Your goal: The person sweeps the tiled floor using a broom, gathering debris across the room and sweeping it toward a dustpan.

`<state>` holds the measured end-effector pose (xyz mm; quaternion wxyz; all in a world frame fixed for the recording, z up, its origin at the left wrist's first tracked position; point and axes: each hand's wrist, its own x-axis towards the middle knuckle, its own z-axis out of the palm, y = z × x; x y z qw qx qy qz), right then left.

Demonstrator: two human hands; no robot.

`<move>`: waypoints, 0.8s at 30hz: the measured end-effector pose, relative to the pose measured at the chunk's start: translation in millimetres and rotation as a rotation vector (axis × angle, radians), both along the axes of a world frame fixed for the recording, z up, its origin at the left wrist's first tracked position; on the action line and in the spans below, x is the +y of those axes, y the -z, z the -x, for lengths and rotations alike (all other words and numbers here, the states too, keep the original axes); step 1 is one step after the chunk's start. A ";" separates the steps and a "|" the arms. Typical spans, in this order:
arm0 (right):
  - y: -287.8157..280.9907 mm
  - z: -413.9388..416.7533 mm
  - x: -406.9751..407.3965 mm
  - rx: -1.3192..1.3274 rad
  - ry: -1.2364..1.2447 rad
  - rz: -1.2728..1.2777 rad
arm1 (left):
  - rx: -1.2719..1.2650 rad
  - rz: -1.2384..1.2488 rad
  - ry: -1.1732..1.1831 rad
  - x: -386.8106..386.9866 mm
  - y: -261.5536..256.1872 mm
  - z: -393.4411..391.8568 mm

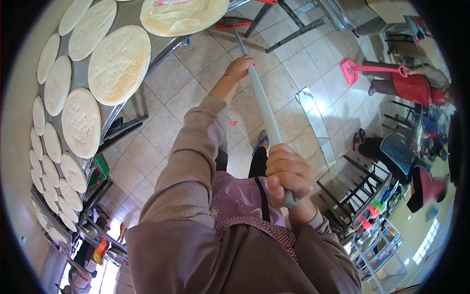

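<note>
Both my hands hold a long grey broom handle [267, 104], which slants away from me over the tiled floor. Farther along it, my left hand [240, 68] wraps the shaft. Close to my body, my right hand [290, 171] grips it just short of the rounded end cap [290, 199]. The red broom head [233, 24] is at the far end, on the floor beside the table, partly in shadow; its bristles are hard to make out. A small red scrap [233, 123] lies on the tiles between the handle and my left forearm.
On my left runs a metal-topped table [121, 14] bearing several pricked dough rounds [119, 65]. Dark metal legs [295, 36] stand ahead. To the right, a person [411, 82] holds a pink long-handled dustpan [349, 72]; another person [389, 158] is nearer, beside a loaded table [385, 198].
</note>
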<state>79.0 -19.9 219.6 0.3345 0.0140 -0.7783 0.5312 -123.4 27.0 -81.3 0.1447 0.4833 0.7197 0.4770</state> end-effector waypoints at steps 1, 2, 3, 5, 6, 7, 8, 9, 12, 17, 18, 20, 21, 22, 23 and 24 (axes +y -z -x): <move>-4.6 -4.3 0.1 -0.039 -0.049 -0.030 | 0.001 0.001 0.007 -2.0 -6.2 -6.9; -10.1 -9.5 1.1 -0.078 -0.098 -0.061 | -0.011 0.017 -0.022 -3.5 -12.9 -14.5; -18.3 -16.2 5.3 -0.075 -0.091 -0.060 | -0.022 0.034 -0.051 -4.2 -20.3 -22.1; -40.4 -28.6 13.4 -0.082 -0.126 -0.035 | -0.030 0.070 -0.061 -8.1 -37.5 -39.2; -52.0 -33.9 15.2 -0.090 -0.096 -0.021 | -0.041 0.104 -0.076 -10.2 -44.4 -47.8; -64.8 -41.6 16.0 -0.098 -0.067 0.001 | -0.002 0.120 -0.101 -16.1 -60.3 -56.4; -80.6 -50.1 18.5 -0.052 0.010 0.030 | -0.006 0.121 -0.098 -11.7 -79.6 -67.1; -95.3 -56.7 22.4 -0.007 0.085 0.059 | 0.005 0.089 -0.091 -7.5 -98.8 -75.9; -134.9 -75.3 47.6 0.045 -0.111 0.035 | 0.034 0.072 -0.120 -5.6 -149.5 -85.4; -128.6 -73.0 54.2 0.089 -0.109 0.021 | 0.094 0.092 -0.124 11.8 -147.8 -66.4; -113.5 -67.4 52.2 0.129 -0.067 0.061 | 0.115 0.117 -0.117 11.6 -131.2 -50.6; -79.9 -53.9 46.1 0.102 0.128 0.074 | 0.114 0.141 -0.104 13.8 -87.2 -37.8; -60.9 -57.0 53.8 0.070 0.071 0.093 | 0.134 0.186 -0.039 14.1 -70.1 -33.3; -47.9 -63.7 62.5 0.037 0.018 0.111 | 0.154 0.229 0.030 18.4 -56.7 -37.8; -44.1 -70.7 68.3 0.035 0.011 0.113 | 0.152 0.231 0.024 18.9 -45.0 -47.7; -43.7 -80.6 73.0 0.008 0.017 0.127 | 0.120 0.269 0.058 18.5 -33.9 -61.1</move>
